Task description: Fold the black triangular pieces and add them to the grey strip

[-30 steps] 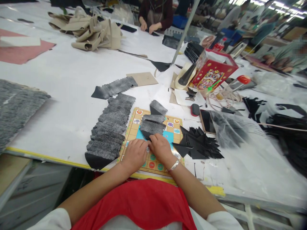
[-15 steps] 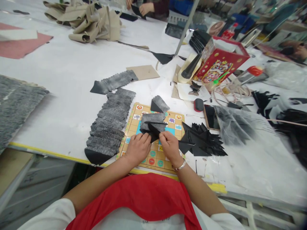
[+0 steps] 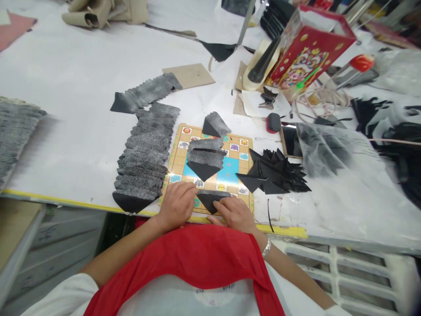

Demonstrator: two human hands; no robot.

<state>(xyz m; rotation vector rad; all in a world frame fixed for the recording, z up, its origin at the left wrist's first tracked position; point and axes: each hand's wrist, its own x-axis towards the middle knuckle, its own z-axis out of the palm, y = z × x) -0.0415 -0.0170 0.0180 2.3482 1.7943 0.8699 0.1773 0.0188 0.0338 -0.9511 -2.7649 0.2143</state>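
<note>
A black triangular piece with a grey speckled strip lies on the near part of a game board printed with animal pictures. My left hand has its fingers bent together at the piece's left corner; its thumb is hidden. From the right, my right hand grips the same piece, fingers on top and thumb low near the table edge. Just beyond, a short overlapping stack of such pieces rests on the board. Another single piece sits at the board's far edge.
Left of the board runs a long overlapping row of grey-black pieces. A spiky pile of black pieces is on the right, beside a phone and plastic film. Farther back stand a red box and a pole.
Both hands have come nearer to me, down to the board's near edge. The black piece, raised and folded over the stack before, now lies flatter between them. The view has tilted downward.
</note>
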